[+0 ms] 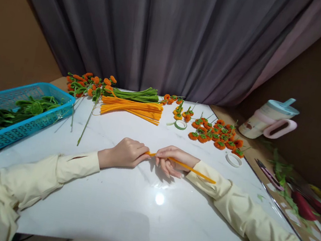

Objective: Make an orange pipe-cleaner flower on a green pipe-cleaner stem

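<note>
Grey-purple curtains (173, 34) hang behind a white marbled tabletop (122, 211). Above its middle, an orange fuzzy stem (192, 170) stretches between the two hands and runs on past the right one, its free end over that forearm's pale yellow sleeve. The left hand (127, 153) is closed in a loose fist, thumb and forefinger pinching one end. The right hand (174, 161) pinches it a little farther along, its other fingers loosely spread below. Just beyond the hands lies a bundle of orange stems (132, 109), with a bundle of green stems (140, 94) behind it, touching it. To the left of these are orange flowers on green stalks (89, 83), one long stalk reaching toward the left hand, and a blue basket (24, 122) of green leafy pieces (34, 106) at the table's left edge. On the right, a roll of green tape (180, 125) lies near the small orange pieces with green tops (215, 133), and a white ring (233, 160) sits nearer the right forearm. Past the right edge stand a lidded tumbler (266, 118) and, nearer, scissors (269, 175) and red-handled tools (304, 205) among green scraps.
</note>
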The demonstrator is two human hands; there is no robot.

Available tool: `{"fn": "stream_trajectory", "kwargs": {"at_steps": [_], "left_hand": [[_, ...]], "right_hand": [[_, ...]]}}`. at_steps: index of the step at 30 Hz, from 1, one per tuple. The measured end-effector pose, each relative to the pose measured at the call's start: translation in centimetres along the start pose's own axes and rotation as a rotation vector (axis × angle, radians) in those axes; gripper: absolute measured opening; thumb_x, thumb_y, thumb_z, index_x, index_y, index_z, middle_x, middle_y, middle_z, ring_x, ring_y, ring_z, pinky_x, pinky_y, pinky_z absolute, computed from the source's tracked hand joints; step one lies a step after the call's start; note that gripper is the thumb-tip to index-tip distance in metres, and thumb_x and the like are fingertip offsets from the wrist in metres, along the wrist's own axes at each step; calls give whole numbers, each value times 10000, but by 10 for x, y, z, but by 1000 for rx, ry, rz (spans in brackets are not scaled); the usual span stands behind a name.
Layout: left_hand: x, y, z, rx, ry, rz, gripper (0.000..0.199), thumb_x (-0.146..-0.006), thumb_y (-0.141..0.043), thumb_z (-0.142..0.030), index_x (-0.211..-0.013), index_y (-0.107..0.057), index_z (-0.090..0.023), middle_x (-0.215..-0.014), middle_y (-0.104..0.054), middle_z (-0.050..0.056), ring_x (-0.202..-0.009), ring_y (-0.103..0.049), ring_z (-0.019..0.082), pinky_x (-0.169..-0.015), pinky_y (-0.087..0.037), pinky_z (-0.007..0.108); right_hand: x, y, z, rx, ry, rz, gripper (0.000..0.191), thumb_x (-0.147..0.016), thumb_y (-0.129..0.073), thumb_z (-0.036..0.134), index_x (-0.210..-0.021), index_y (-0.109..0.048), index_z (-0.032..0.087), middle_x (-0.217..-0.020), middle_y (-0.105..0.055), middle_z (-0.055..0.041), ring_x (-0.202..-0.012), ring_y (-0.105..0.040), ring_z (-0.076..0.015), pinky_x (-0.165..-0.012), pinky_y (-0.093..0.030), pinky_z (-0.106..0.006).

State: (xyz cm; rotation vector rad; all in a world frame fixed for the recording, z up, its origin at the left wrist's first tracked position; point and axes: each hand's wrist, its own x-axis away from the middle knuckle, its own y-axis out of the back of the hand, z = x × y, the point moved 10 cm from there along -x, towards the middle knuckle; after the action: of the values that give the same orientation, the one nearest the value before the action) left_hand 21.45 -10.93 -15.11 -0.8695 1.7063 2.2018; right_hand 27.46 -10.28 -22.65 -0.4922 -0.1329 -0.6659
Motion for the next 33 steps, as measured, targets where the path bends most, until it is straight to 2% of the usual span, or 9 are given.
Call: {"fn": "stream_trajectory", "kwargs": {"at_steps": [9,13,18,24,29,33], "left_hand": [[2,7,-6,41,-45,-54,236,-891,-458,-284,-721,-568,-163,-527,-548,-20,-449,-510,116,-442,-288,272],[5,12,-10,107,-98,-86,185,-883,-464,-258,-762,-571,-168,-535,-556,-23,-444,-497,112,-442,-304,267],[6,16,-15,202,-166,-103,142,-881,-478,-246,-797,-558,-165,-544,-562,-25,-441,-486,107,-442,-317,254],[6,21,-16,254,-179,-126,129,-889,-466,-240,-822,-544,-162,-545,-566,-20,-440,-489,105,-450,-322,242],[7,26,-14,228,-178,-187,129,-897,-451,-240,-849,-535,-155,-531,-551,-15,-430,-473,112,-446,-315,243],[8,28,-13,197,-181,-231,154,-916,-422,-257,-974,-516,-150,-545,-544,-21,-439,-474,106,-457,-324,233]], "right_hand": [[5,14,-1,15,-45,-25,191,-837,-491,224,-739,-574,83,-481,-627,-18,-202,-418,-60,-191,-217,-128],[6,14,-3,28,-58,-1,185,-823,-520,226,-719,-582,85,-458,-611,-8,-199,-413,-58,-191,-213,-126],[6,9,-1,71,-50,-28,201,-837,-544,268,-741,-569,93,-451,-595,15,-198,-389,-42,-199,-201,-119],[6,0,2,106,-31,-35,229,-842,-563,321,-757,-537,110,-479,-598,29,-212,-394,-36,-212,-225,-118],[4,-4,4,152,-20,-48,258,-841,-573,353,-758,-530,113,-488,-607,26,-233,-426,-47,-232,-298,-127],[3,-7,4,204,-15,-57,288,-850,-559,395,-769,-505,124,-514,-622,23,-255,-455,-53,-246,-329,-135]]}}
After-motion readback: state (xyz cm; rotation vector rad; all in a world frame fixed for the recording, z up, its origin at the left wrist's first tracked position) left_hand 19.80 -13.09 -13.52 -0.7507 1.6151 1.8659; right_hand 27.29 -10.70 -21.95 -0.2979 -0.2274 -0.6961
